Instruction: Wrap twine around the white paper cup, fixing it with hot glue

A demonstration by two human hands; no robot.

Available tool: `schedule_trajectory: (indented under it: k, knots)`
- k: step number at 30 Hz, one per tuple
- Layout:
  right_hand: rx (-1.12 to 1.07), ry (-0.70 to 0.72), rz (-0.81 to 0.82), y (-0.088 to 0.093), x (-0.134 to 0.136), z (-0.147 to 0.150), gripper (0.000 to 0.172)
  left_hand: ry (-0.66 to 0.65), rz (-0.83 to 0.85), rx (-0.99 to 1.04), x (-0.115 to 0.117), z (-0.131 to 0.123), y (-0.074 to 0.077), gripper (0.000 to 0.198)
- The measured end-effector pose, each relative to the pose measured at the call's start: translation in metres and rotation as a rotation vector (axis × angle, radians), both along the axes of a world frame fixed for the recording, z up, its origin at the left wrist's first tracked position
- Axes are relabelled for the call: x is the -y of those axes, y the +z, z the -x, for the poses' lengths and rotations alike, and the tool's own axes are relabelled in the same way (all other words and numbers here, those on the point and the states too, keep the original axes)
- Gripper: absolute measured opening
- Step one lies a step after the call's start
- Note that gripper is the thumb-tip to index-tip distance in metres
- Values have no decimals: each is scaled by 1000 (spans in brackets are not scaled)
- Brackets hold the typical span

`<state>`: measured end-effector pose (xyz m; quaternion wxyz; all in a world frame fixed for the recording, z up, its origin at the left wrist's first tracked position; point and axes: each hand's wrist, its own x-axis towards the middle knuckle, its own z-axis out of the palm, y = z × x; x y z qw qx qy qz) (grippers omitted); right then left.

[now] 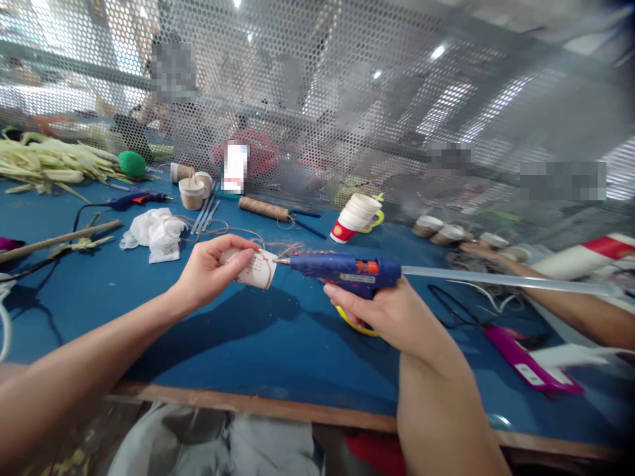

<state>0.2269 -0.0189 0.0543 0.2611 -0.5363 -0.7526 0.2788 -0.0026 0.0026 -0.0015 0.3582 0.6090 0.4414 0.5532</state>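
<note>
My left hand (pixel 211 270) is closed round a small white paper cup (pixel 258 268), held on its side above the blue table (pixel 149 317). Thin twine runs round the cup. My right hand (pixel 384 314) grips a blue hot glue gun (pixel 347 270) with a yellow trigger. Its metal nozzle touches the cup's side near the twine. A long clear glue stick (pixel 501 279) sticks out of the gun's back toward the right.
A second blue glue gun (pixel 133 197), white lace cloth (pixel 156 233), twine-wrapped cups (pixel 192 188), a twine spool (pixel 262 209), stacked paper cups (pixel 357 217) and pale leaves (pixel 44 165) lie behind. Another person's arm (pixel 570 307) reaches in at right. Perforated mesh (pixel 347 99) backs the table.
</note>
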Motion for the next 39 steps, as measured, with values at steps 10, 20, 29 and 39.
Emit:
schedule_trajectory:
  k: [10,20,29,39]
  knots:
    - [-52,56,65,4,2,1,27,-10,-12,6,1,1,1,21]
    - [-107,97,61,0,-3,-2,26,6,-100,13,1,1,-1,19]
    - [-179,76,65,-2,-6,-3,24,5,-172,46,3,0,0,15]
    - [-236,103,136,-4,-7,-5,23,3,-211,17,4,1,-1,15]
